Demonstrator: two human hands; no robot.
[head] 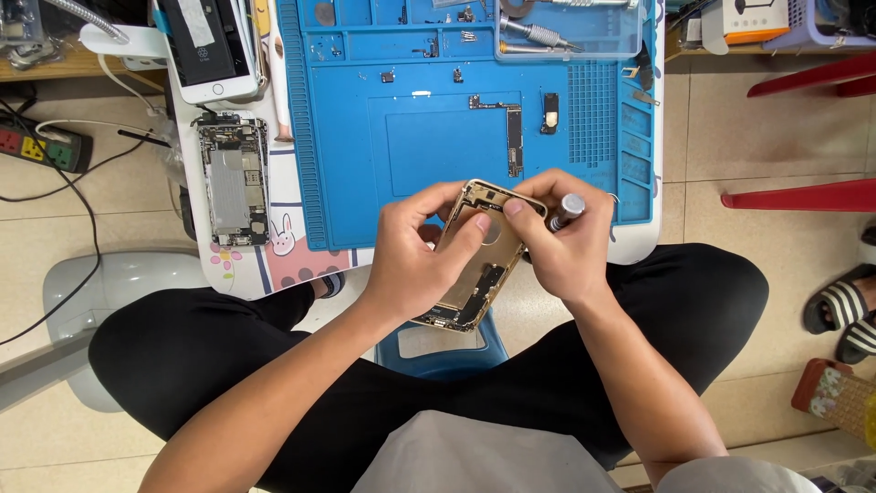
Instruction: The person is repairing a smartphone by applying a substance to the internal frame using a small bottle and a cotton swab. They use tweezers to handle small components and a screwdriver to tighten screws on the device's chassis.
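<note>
My left hand point(412, 260) grips a gold phone housing point(474, 265), opened and tilted over my lap, just below the table edge. My right hand point(564, 242) holds the housing's upper right corner, thumb pressed inside it, and also carries a small silver-capped screwdriver point(566, 210) between its fingers. The inside of the housing faces me, with dark parts along its lower half.
A blue repair mat point(365, 164) covers the small table, with a bare logic board point(514, 137), a small black part point(549, 113) and loose screws. A second opened phone body point(234, 183) lies left of the mat, a white phone screen point(214, 50) above it. Power strip point(46, 148) on the floor at left.
</note>
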